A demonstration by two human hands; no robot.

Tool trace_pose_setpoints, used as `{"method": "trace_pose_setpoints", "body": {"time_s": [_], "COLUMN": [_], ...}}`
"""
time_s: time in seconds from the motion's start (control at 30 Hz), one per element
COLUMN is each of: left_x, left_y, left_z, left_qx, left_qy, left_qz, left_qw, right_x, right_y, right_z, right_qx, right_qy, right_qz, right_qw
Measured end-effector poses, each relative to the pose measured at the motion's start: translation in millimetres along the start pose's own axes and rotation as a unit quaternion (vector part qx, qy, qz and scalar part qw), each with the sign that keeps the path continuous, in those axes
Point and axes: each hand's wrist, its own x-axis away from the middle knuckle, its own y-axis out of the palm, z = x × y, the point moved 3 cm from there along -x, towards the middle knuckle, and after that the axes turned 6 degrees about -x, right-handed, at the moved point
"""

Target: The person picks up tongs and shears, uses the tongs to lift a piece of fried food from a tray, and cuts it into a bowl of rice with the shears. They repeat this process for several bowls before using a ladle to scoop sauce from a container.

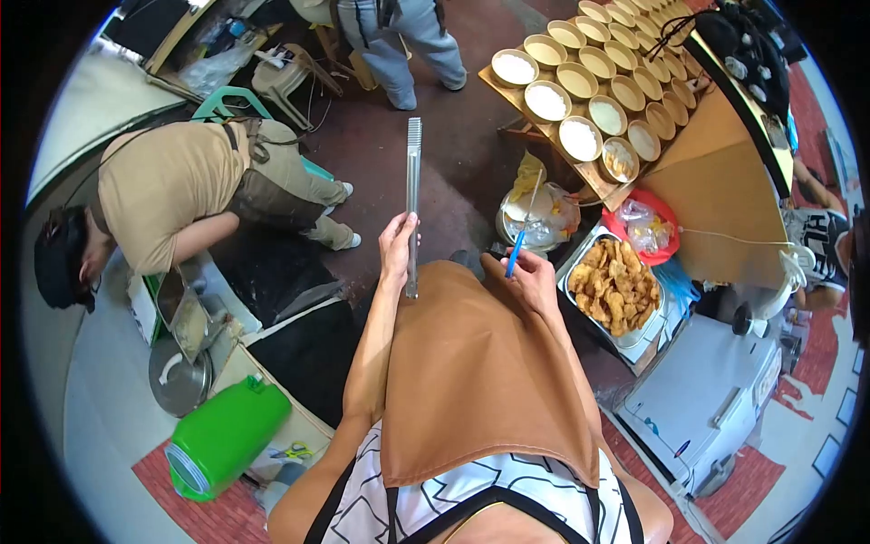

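Observation:
My left hand (396, 247) is closed around long metal tongs (413, 172), which stand upright in view with their ridged end at the top. In my right hand (535, 279) is a blue-handled tool with a thin, pale blade (516, 252), pointing away from me. A brown apron (489, 372) hangs between my arms. Close to the right hand, a metal tray (573, 292) holds a heap of golden fried pieces (616, 286). Beyond the blade sits a bin lined with a plastic bag (541, 222).
Many paper bowls (580, 80), some with rice, cover a wooden table (594, 177) at upper right. A red basin (672, 222) sits behind the tray. A person (172, 190) bends over at left, near a green jug (231, 435). Another person's legs (399, 45) stand ahead.

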Motion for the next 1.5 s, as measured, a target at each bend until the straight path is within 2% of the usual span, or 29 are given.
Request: {"method": "trace_pose_setpoints", "body": {"time_s": [0.1,0.4,0.67,0.7,0.87,0.97,1.13,1.27,1.47,1.5], "left_x": [19.5,79.5,102.7,105.1,118.1,123.9,126.2,127.8,118.8,116.6], "left_y": [-4.6,16.4,70.7,80.7,121.6,129.5,106.6,64.7,6.0,-1.2], "left_z": [-13.5,-45.1,-45.8,-45.8,-45.4,-45.6,-47.2,-39.9,-32.2,-33.3], "left_qx": [0.018,-0.055,-0.053,-0.052,-0.075,-0.047,-0.004,-0.033,-0.059,-0.033], "left_qy": [0.010,0.009,-0.030,-0.032,-0.053,-0.101,-0.110,-0.071,-0.049,-0.048], "left_qz": [0.044,0.059,-0.058,-0.079,-0.143,-0.168,-0.189,-0.186,-0.167,-0.190], "left_qw": [0.999,0.997,0.996,0.995,0.986,0.980,0.976,0.979,0.983,0.980], "right_x": [12.4,70.5,103.9,109.1,120.1,127.0,123.4,106.6,100.0,102.5], "right_y": [-4.9,-58.5,-89.6,-96.0,-114.5,-116.7,-97.3,-69.6,-23.8,-14.9], "right_z": [6.1,51.2,71.3,65.8,93.8,99.0,82.5,71.0,63.8,57.0], "right_qx": [0.004,0.018,-0.057,-0.025,-0.035,-0.048,-0.105,-0.188,-0.170,-0.176], "right_qy": [-0.010,0.007,0.005,0.004,0.017,0.008,0.015,-0.006,-0.010,-0.017], "right_qz": [-0.024,0.002,0.055,0.068,0.116,0.130,0.081,0.036,0.019,0.025], "right_qw": [1.000,1.000,0.997,0.997,0.993,0.990,0.991,0.981,0.985,0.984]}}
